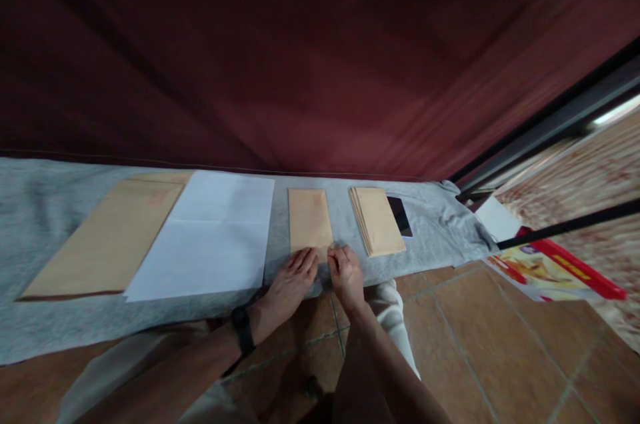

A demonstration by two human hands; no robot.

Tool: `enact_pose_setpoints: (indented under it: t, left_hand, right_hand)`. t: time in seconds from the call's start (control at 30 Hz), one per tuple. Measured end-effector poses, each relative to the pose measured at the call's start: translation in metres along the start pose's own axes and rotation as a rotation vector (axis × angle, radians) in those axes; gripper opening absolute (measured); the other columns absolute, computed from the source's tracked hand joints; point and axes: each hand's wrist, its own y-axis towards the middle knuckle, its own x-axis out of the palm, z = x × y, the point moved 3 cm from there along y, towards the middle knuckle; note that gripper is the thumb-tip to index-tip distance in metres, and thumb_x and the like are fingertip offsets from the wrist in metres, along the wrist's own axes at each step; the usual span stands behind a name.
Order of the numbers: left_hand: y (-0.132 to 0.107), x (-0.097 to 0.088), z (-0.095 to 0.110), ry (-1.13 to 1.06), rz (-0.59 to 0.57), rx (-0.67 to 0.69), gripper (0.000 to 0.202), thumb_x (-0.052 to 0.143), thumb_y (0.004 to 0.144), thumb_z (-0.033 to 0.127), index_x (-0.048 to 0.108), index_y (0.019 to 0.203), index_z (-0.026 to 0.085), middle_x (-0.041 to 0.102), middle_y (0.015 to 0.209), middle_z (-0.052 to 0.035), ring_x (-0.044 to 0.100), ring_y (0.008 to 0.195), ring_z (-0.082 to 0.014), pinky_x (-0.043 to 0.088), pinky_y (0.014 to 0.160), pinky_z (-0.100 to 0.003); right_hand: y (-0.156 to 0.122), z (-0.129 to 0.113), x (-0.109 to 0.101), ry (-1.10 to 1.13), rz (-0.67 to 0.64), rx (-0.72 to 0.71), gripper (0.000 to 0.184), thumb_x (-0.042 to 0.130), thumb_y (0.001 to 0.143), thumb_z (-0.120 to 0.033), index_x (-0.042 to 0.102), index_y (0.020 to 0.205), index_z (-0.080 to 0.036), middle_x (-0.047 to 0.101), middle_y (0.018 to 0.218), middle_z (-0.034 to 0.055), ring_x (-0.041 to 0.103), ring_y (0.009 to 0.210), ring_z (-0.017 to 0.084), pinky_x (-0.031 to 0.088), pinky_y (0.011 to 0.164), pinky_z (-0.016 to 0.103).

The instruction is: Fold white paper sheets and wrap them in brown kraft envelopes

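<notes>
A brown paper envelope [309,217] lies upright on the grey cloth in front of me. My left hand [299,269], with a dark watch [243,329] on its wrist, rests on the envelope's near left edge, its fingers laid flat on the paper. At the near right corner my right hand [345,271] is closed, thumb and fingers pinching the envelope's edge. To the right lies a stack of several similar envelopes [381,221]. White paper sheets [210,237] with a crease across them lie on the left, overlapping the edge of a larger pile of brown envelopes [115,234].
A dark phone [400,216] sits partly under the small envelope stack. Grey cloth [425,237] covers the narrow table, and a dark red curtain [320,77] hangs behind it. Black metal bars [565,224] and a colourful red-and-yellow box [555,271] are at the right, above floor tiles [480,331].
</notes>
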Motion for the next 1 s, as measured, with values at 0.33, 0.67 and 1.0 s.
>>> enact_pose_setpoints:
  t: [0.33,0.67,1.0]
  left_hand:
    - [-0.019,0.023,0.016,-0.011,0.113,-0.076,0.066,0.038,0.092,0.013,0.029,0.157,0.003,0.043,0.156,-0.0221,0.038,0.148,-0.0275,0.027,0.124,-0.049]
    - [-0.037,0.023,0.004,-0.035,0.152,-0.167,0.069,0.045,0.097,0.04,0.035,0.153,0.001,0.032,0.161,-0.0221,0.024,0.153,-0.0317,0.025,0.126,-0.048]
    - [-0.013,0.029,-0.011,-0.052,0.196,-0.053,0.056,0.036,0.102,0.029,0.038,0.153,0.007,0.039,0.16,-0.0155,0.033,0.151,-0.0249,0.028,0.125,-0.044]
  right_hand:
    - [-0.031,-0.022,0.02,-0.125,-0.175,-0.279,0.058,0.037,0.107,-0.036,0.025,0.16,-0.017,0.04,0.16,0.0127,0.033,0.151,0.024,0.028,0.125,0.049]
    - [-0.036,0.001,0.005,-0.391,-0.129,-0.361,0.062,0.036,0.108,-0.037,0.017,0.161,-0.01,0.037,0.161,0.0168,0.033,0.151,0.026,0.034,0.122,0.047]
    - [-0.039,0.003,0.011,-0.4,-0.079,-0.345,0.064,0.038,0.107,-0.039,0.018,0.161,-0.011,0.039,0.16,0.0161,0.036,0.149,0.026,0.034,0.122,0.047]
